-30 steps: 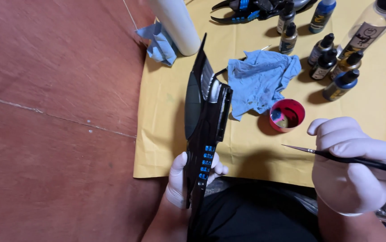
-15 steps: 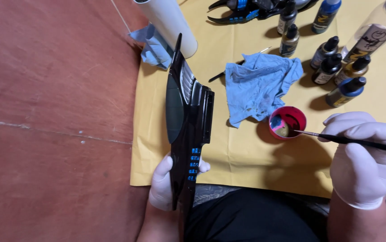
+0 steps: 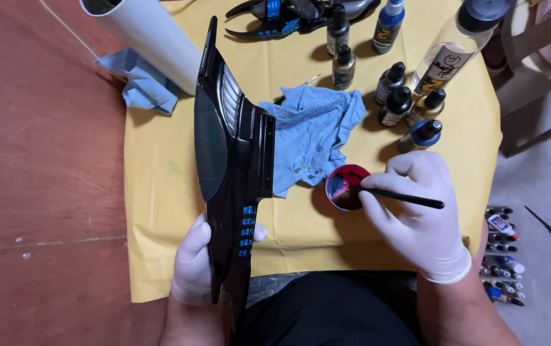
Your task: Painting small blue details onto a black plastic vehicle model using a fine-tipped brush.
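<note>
Brush (image 3: 403, 197) pinched in right fingers (image 3: 410, 173), tip in cup (image 3: 347, 187); left fingers (image 3: 200, 253) clamp model (image 3: 230, 160).

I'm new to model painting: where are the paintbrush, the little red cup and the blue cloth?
paintbrush (image 3: 410, 199), head view, mid handle.
little red cup (image 3: 346, 187), head view, inside.
blue cloth (image 3: 310, 131), head view, centre fold.

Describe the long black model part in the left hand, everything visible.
The black part is long, glossy and plastic-looking, tapering to a point at its far end. It has a smooth dark grey-green panel on its left side, silver ribbed vents near the top and a row of small blue squares low down. The gloved left hand grips its lower end from behind, holding it lengthwise over the yellow sheet. Its right edge overlaps the blue cloth.
</note>
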